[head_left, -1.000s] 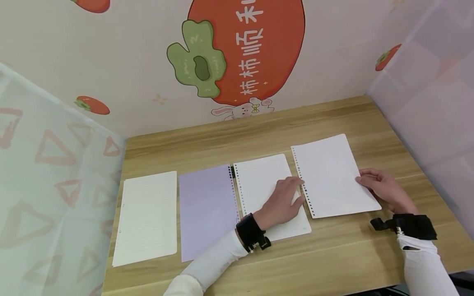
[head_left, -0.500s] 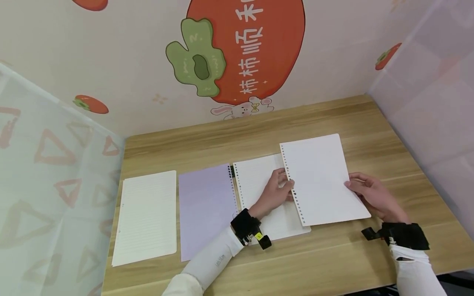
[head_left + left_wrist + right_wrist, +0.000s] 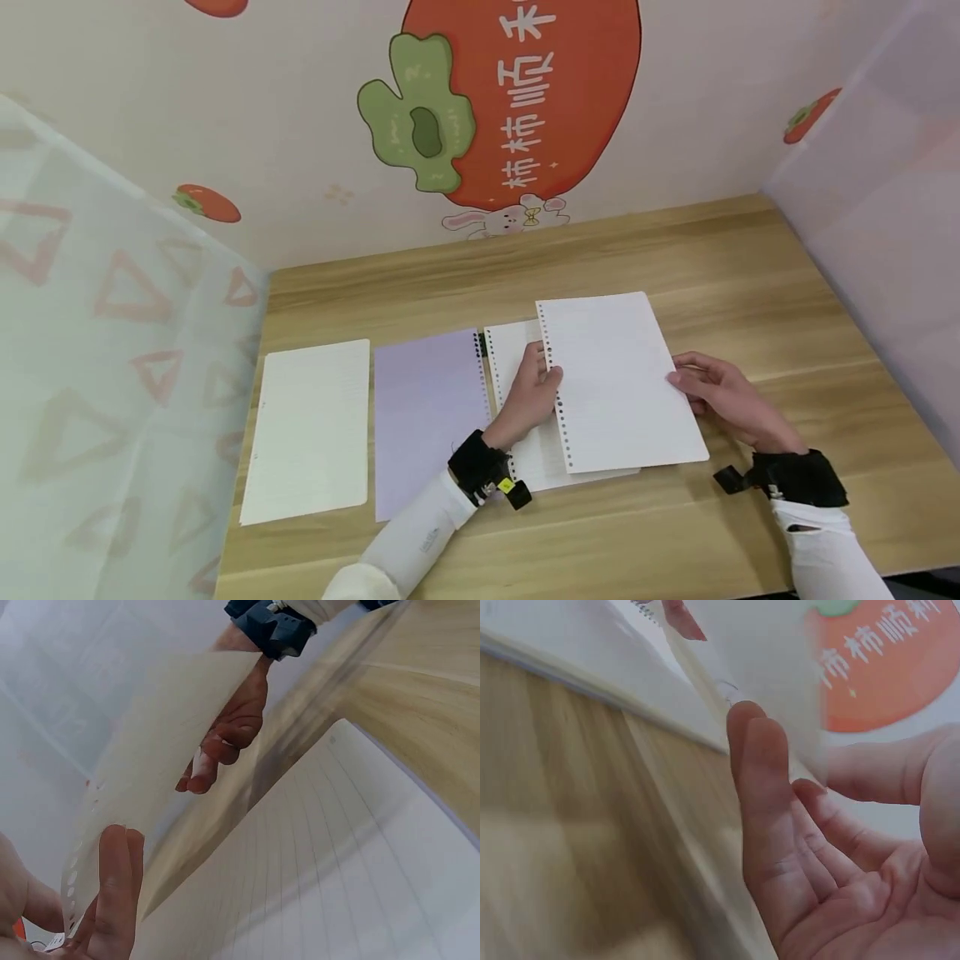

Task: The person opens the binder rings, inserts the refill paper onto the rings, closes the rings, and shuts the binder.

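Between both hands I hold a white loose-leaf sheet [image 3: 611, 383], raised above the table, with a row of punched holes down its left edge. My left hand [image 3: 527, 398] pinches that holed edge, thumb in front and fingers behind. On the opposite edge, my right hand [image 3: 731, 404] pinches the paper between thumb and fingers, as the right wrist view shows the hand [image 3: 840, 855] close up. Beneath the sheet lies an open ring binder, its lined page stack [image 3: 504, 337] partly covered and its purple cover [image 3: 427, 400] to the left. A black ring piece [image 3: 482, 344] shows at the binder's spine.
Another stack of lined paper [image 3: 307, 433] lies at the left of the wooden table [image 3: 645, 542]. A wall with a persimmon print [image 3: 555, 100] stands behind, and pale curtain-like panels [image 3: 112, 375] border the sides.
The sheet has moved left from beside the binder to over its page stack. My left hand has gone from touching the holed edge to pinching it. My right hand has moved left with the paper.
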`<state>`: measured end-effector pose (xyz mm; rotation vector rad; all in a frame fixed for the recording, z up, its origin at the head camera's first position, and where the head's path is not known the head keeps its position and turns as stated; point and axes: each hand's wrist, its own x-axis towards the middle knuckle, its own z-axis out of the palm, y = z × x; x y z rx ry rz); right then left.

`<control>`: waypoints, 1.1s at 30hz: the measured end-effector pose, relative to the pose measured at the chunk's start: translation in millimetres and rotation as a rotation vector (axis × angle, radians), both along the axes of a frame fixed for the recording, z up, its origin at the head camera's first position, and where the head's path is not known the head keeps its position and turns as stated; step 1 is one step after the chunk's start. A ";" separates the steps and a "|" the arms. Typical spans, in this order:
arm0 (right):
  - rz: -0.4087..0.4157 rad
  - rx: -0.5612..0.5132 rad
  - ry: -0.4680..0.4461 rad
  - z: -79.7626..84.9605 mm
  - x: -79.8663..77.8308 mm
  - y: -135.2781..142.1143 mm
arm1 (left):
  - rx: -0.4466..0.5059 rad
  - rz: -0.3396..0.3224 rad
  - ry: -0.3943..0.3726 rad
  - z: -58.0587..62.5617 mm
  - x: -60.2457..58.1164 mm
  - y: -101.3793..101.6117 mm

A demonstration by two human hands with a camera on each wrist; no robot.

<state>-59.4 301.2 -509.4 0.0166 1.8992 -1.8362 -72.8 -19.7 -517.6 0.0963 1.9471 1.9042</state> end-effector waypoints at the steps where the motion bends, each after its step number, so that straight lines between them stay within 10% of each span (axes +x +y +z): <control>1: -0.001 0.000 -0.003 1.0 -1.6 -4.1 | -0.002 -0.004 -0.010 5.0 1.6 -4.5; 26: -0.031 0.198 0.017 -14.2 -25.9 -82.8 | -0.231 0.043 0.092 -10.8 27.4 -84.2; 33: -0.012 0.176 0.011 -21.1 -27.0 -88.5 | -0.160 0.006 0.069 8.8 36.6 -94.6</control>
